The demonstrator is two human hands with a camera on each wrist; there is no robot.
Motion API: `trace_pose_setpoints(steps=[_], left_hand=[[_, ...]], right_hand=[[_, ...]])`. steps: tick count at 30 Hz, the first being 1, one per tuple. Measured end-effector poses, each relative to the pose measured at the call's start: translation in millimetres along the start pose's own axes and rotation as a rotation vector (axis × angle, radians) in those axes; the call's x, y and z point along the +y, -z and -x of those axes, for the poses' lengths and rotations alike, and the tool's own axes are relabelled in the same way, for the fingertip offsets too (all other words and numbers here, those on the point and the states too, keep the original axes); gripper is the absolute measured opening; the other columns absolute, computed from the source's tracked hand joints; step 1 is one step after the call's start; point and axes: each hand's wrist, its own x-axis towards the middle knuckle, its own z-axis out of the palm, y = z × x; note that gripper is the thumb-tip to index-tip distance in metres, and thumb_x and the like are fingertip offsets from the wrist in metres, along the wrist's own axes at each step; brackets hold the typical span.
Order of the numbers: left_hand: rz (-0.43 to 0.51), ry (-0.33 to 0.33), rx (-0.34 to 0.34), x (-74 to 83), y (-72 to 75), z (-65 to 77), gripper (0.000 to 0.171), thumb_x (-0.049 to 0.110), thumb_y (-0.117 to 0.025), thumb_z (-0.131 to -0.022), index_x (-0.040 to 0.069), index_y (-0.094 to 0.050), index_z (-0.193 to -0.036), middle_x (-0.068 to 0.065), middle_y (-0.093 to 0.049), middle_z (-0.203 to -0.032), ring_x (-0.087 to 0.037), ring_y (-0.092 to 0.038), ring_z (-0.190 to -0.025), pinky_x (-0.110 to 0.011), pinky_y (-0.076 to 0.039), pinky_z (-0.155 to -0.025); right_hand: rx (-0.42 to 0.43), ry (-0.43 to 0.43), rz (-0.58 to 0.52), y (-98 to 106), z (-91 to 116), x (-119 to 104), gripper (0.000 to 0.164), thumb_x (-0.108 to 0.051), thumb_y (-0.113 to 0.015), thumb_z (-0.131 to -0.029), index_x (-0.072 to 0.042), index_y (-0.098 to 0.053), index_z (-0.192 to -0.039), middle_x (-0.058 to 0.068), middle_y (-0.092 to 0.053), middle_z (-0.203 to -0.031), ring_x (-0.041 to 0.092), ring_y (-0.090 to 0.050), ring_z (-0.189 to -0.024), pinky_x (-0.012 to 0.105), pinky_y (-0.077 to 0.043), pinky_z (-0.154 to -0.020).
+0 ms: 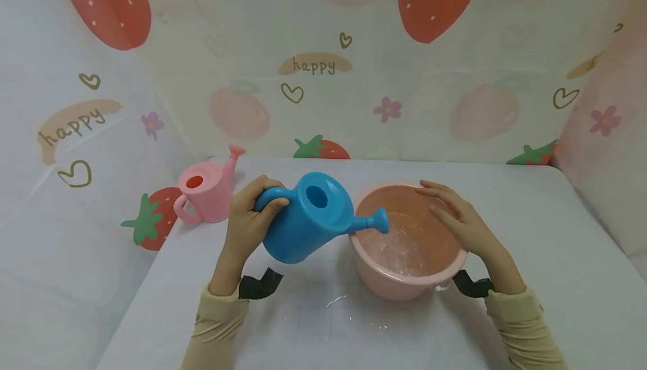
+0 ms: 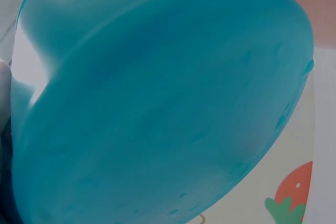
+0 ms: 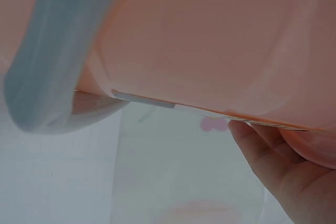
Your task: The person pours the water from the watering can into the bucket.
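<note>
My left hand (image 1: 253, 207) grips the handle of a blue watering can (image 1: 303, 224), which is raised and tilted with its spout toward the right. The spout's head (image 1: 380, 221) is over the left part of a pink basin (image 1: 394, 288). Water (image 1: 401, 241) shines inside the basin. At the basin's right rim, my right hand (image 1: 457, 218) holds on, thumb on the inner side and fingers along the outside. The can's wet underside (image 2: 168, 103) fills most of the left wrist view. In the right wrist view, fingers (image 3: 257, 150) lie by the basin wall (image 3: 210, 40).
A pink watering can (image 1: 207, 196) stands at the back left of the white table (image 1: 536, 224). Water drops (image 1: 336, 301) lie on the table in front of the basin. A printed cloth (image 1: 429, 78) with strawberries and hearts encloses the back and sides.
</note>
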Motion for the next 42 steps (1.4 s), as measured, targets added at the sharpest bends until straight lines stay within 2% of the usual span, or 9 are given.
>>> trace_pose_setpoints(steps=[15, 36, 42], left_hand=[[-0.004, 0.013, -0.019, -0.8, 0.2, -0.7, 0.033, 0.034, -0.059, -0.087, 0.001, -0.06, -0.094, -0.008, -0.059, -0.08, -0.01, -0.056, -0.076, -0.022, -0.049, -0.076], [-0.014, -0.011, -0.039, 3.2, 1.0, -3.6, 0.025, 0.025, -0.062, -0.086, 0.002, -0.061, -0.096, -0.008, -0.06, -0.081, -0.012, -0.056, -0.077, -0.023, -0.049, -0.076], [-0.033, -0.026, -0.035, 4.0, 0.7, -3.2, 0.028, 0.029, -0.061, -0.086, 0.002, -0.061, -0.096, -0.007, -0.059, -0.079, -0.012, -0.055, -0.075, -0.022, -0.049, -0.075]], right_hand=[[-0.004, 0.005, 0.002, 0.4, -0.3, 0.0, 0.039, -0.008, -0.051, -0.094, -0.015, -0.049, -0.133, 0.005, -0.035, -0.146, 0.029, -0.025, -0.137, 0.065, -0.023, -0.102], [0.005, 0.023, 0.006, -0.8, -0.4, -0.4, 0.04, -0.005, -0.051, -0.094, -0.015, -0.049, -0.132, 0.005, -0.036, -0.146, 0.029, -0.026, -0.137, 0.064, -0.024, -0.102], [0.003, 0.021, 0.013, -0.8, -0.2, 0.6, 0.04, -0.006, -0.051, -0.094, -0.015, -0.049, -0.132, 0.006, -0.036, -0.146, 0.029, -0.025, -0.137, 0.065, -0.023, -0.101]])
